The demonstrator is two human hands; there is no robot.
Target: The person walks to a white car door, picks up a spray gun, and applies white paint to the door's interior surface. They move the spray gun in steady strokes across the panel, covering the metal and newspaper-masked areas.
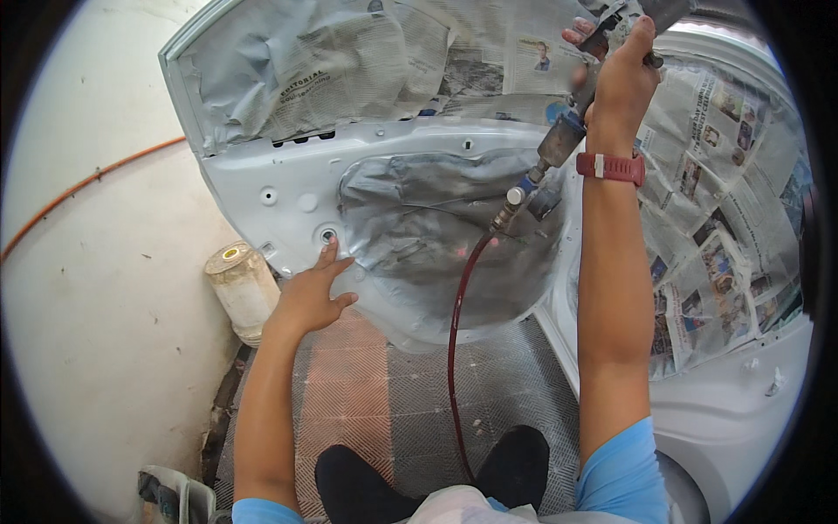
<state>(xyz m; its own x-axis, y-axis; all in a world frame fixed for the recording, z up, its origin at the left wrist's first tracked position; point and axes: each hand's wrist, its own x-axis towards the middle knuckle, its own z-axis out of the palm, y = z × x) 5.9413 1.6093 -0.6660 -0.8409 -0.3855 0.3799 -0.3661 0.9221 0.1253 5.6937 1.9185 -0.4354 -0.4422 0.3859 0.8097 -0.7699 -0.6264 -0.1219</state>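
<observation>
The left hand (312, 295) is empty, fingers spread, one fingertip at a round hole (328, 235) in the pale car door (401, 134). The right hand (625, 80), raised, grips a spray gun (600, 40) before the door's upper right. A dark red hose (452, 349) hangs from its fittings (559, 141). Newspaper (323, 65) covers the window area; a whitish container (242, 301) stands left.

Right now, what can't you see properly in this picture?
In the head view:
Spray gun: partly covered by the right hand, cut off by the upper edge.
Dark red hose: lower end hidden behind white clothing.
Orange hose: right end hidden behind the pale panel.
</observation>
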